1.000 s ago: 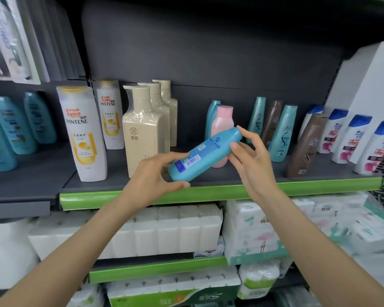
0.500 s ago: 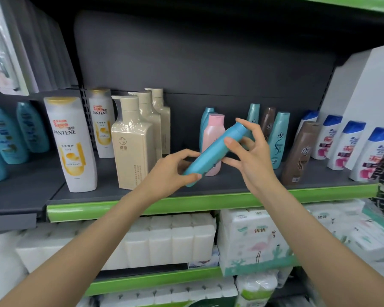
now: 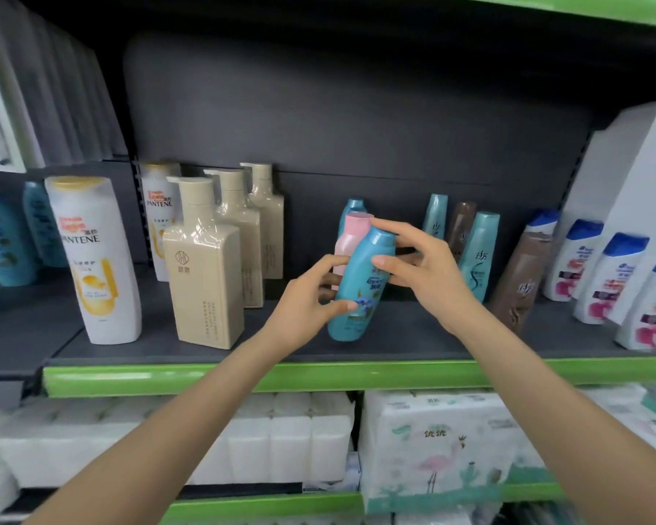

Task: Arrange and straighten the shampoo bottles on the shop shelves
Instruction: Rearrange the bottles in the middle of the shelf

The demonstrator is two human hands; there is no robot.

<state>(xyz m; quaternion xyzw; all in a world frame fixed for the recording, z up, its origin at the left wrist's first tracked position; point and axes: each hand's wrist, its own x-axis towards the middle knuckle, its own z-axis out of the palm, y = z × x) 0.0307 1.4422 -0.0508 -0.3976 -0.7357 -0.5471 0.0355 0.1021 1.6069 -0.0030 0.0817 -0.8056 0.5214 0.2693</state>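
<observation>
A teal shampoo bottle [image 3: 360, 289] stands almost upright on the grey shelf [image 3: 394, 335], leaning slightly right, its front label facing me. My left hand [image 3: 303, 297] grips its lower left side, thumb across the label. My right hand [image 3: 425, 270] holds its upper part, fingers curled round the shoulder and cap. Right behind it stands a pink bottle [image 3: 351, 240], and behind that a second teal bottle [image 3: 353, 206].
To the left stand beige pump bottles [image 3: 203, 274] and white Pantene bottles [image 3: 95, 259]. To the right are teal [image 3: 480, 255] and brown [image 3: 519, 282] bottles, then white blue-capped bottles [image 3: 606, 278]. Tissue packs [image 3: 432, 441] fill the shelf below the green edge strip [image 3: 356, 377].
The teal bottle went from lying slanted between my hands to nearly upright on the shelf, turned so its front label shows. Both hands moved forward with it.
</observation>
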